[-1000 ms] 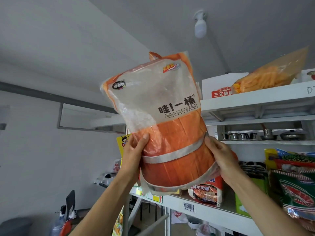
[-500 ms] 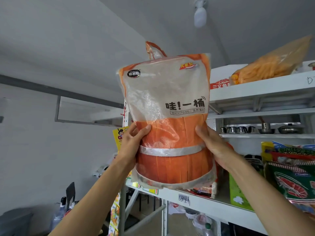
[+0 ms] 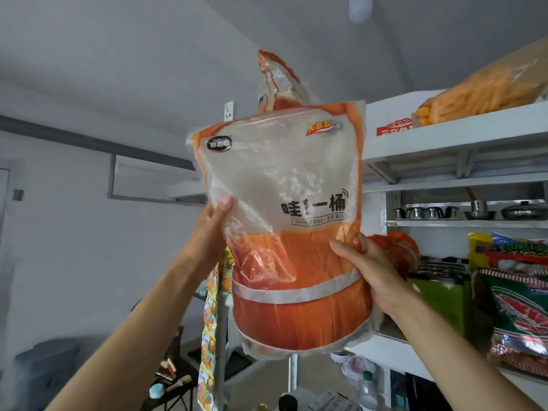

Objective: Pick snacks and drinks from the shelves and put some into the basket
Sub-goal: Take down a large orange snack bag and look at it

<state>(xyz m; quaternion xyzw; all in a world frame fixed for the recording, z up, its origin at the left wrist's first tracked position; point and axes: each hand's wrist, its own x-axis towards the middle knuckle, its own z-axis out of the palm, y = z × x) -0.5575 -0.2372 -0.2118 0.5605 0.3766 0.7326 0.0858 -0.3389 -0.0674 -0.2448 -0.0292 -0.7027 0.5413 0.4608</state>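
Snack bag [image 3: 284, 232] stayed gripped as my left hand [image 3: 212, 232] slid higher, right hand [image 3: 367, 268] lower, ready for basket

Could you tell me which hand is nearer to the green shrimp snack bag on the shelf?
Right. The right hand grips the orange bag's right edge, close to the green shrimp snack bag. The left hand holds the far left edge.

left hand's fingers behind snack bag [image 3: 284, 232], basket unseen
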